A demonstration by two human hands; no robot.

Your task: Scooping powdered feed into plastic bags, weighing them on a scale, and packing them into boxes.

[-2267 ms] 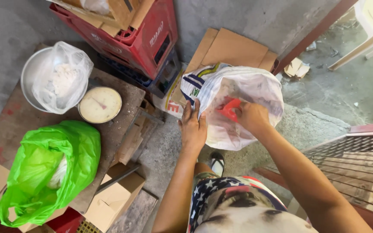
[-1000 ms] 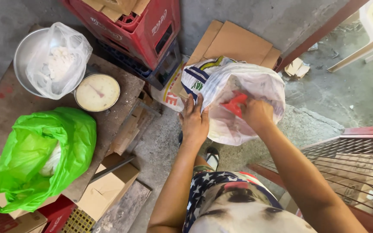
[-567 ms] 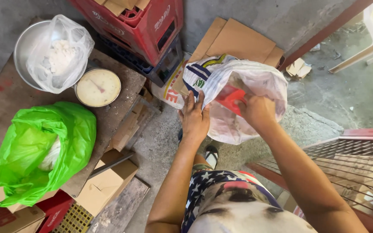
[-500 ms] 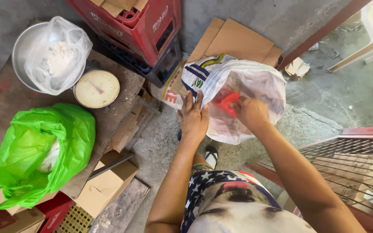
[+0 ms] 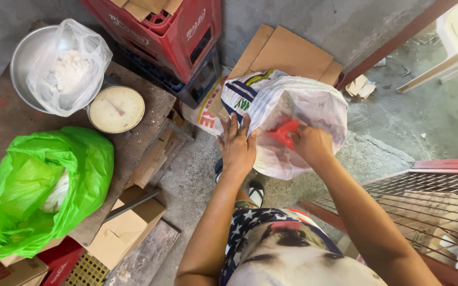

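Note:
A large white woven sack (image 5: 303, 106) with a clear liner stands open on the floor in front of me. My left hand (image 5: 238, 149) grips the sack's near rim and holds it open. My right hand (image 5: 312, 144) reaches into the sack's mouth and grips the handle of a red plastic scoop (image 5: 284, 133). The scoop's bowl points down into the sack, and what it holds is hidden.
A low table (image 5: 133, 137) at left carries a round dial scale (image 5: 116, 109), a metal bowl (image 5: 23, 59) holding a clear bag of white powder (image 5: 68, 66), and a green plastic bag (image 5: 38, 185). Red crates (image 5: 170, 32), flat cardboard (image 5: 287, 53) and a metal grate (image 5: 436, 206) surround me.
My view has shifted a little. My right hand with the red scoop has dipped slightly deeper into the sack; my left hand keeps its grip on the rim.

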